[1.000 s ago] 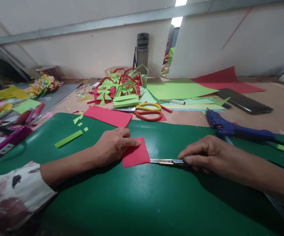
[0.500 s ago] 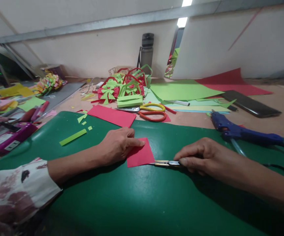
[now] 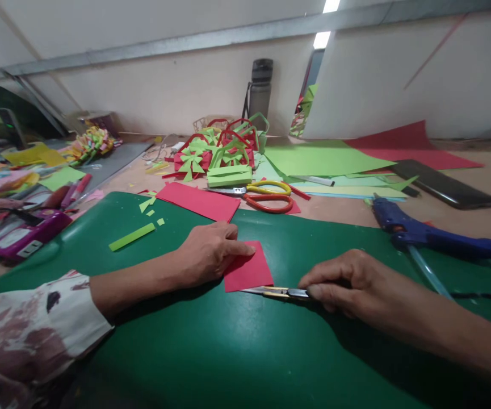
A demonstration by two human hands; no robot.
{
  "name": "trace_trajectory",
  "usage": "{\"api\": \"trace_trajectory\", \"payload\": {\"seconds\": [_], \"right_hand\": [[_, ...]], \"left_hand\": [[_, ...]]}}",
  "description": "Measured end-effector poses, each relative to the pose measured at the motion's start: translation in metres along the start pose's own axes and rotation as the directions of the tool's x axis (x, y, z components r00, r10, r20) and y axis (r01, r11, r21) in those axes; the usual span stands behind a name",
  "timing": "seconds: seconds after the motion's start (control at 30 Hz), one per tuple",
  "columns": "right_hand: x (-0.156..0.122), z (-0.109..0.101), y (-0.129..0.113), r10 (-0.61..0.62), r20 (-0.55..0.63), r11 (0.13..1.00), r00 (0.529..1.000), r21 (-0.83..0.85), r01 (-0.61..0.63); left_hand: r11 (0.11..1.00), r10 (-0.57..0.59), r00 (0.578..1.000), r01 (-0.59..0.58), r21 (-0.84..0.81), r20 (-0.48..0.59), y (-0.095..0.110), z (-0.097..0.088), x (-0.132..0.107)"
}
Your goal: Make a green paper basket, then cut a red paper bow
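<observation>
My left hand point(image 3: 211, 250) presses a small red square of folded paper point(image 3: 251, 271) down on the green cutting mat point(image 3: 177, 352). Its fingers are curled, with the index finger lying across the paper's upper part. In my right hand point(image 3: 343, 281) is a slim utility knife point(image 3: 285, 292), gripped between thumb and fingers. The knife's blade points left and lies along the paper's near edge; the tip seems to be at or under that edge. Behind my left hand lies a longer folded red paper strip point(image 3: 198, 200).
Scissors with yellow and red handles point(image 3: 268, 199) lie beyond the mat. A blue glue gun point(image 3: 432, 233) with its cord is on the right, near a black phone point(image 3: 445, 183). Green scraps point(image 3: 132, 237), paper baskets point(image 3: 223, 150) and a bottle point(image 3: 260, 94) stand or lie farther back.
The knife has moved left and slightly nearer, so its blade now lies along the paper's near edge instead of at the right corner. My left hand keeps its hold. The view has shifted slightly.
</observation>
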State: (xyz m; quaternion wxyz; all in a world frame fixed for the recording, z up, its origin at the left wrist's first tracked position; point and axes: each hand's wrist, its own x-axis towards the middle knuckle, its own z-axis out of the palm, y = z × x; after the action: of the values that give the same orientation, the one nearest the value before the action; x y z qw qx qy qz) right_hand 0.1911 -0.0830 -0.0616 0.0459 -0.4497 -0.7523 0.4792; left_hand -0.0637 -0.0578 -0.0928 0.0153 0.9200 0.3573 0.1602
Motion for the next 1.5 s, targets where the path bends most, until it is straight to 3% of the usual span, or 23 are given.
{"api": "trace_trajectory", "payload": {"seconds": [0.57, 0.77, 0.87, 0.93, 1.03, 1.1, 1.27, 1.33, 1.43, 1.5], "right_hand": [[0.004, 0.01, 0.003, -0.026, -0.017, 0.998, 1.0, 0.05, 0.026], [-0.007, 0.003, -0.004, -0.038, 0.08, 0.996, 0.996, 0.085, 0.032], [-0.012, -0.008, -0.004, -0.016, 0.025, 0.997, 1.0, 0.08, 0.014], [-0.011, -0.019, 0.001, 0.035, -0.103, 0.995, 0.994, 0.098, -0.025], [-0.007, -0.034, 0.014, 0.073, -0.407, 0.997, 0.911, 0.067, -0.05], [-0.004, -0.041, 0.022, 0.051, -0.513, 0.999, 0.857, 0.01, -0.053], [-0.002, -0.047, 0.036, -0.028, -0.61, 0.955, 0.792, -0.251, -0.159], [-0.002, -0.047, 0.038, -0.086, -0.658, 0.883, 0.749, -0.398, -0.249], [-0.003, -0.044, 0.037, -0.27, -0.682, 0.721, 0.68, -0.611, -0.327], [-0.004, -0.039, 0.032, -0.359, -0.636, 0.667, 0.683, -0.687, -0.289]], "left_hand": [[1.0, -0.011, 1.0, 0.011, -0.011, -0.013, 0.001, 0.001, 0.0], [1.0, -0.004, 1.0, 0.003, -0.02, -0.015, -0.001, 0.002, -0.001], [1.0, 0.0, 1.0, -0.001, -0.022, -0.026, -0.001, 0.003, -0.003], [1.0, -0.004, 1.0, 0.003, -0.024, -0.028, 0.0, 0.004, -0.004], [0.998, -0.052, 0.998, 0.05, -0.039, -0.043, 0.001, 0.004, -0.003], [0.993, -0.106, 0.994, 0.104, -0.058, -0.033, 0.002, 0.003, -0.002], [0.984, -0.165, 0.985, 0.168, -0.064, 0.039, 0.004, 0.0, -0.002], [0.984, -0.164, 0.985, 0.167, -0.064, 0.055, 0.004, -0.001, -0.002], [0.978, -0.185, 0.98, 0.191, -0.086, 0.077, 0.006, -0.004, -0.002], [0.965, -0.229, 0.967, 0.24, -0.102, 0.112, 0.011, -0.009, -0.001]]}}
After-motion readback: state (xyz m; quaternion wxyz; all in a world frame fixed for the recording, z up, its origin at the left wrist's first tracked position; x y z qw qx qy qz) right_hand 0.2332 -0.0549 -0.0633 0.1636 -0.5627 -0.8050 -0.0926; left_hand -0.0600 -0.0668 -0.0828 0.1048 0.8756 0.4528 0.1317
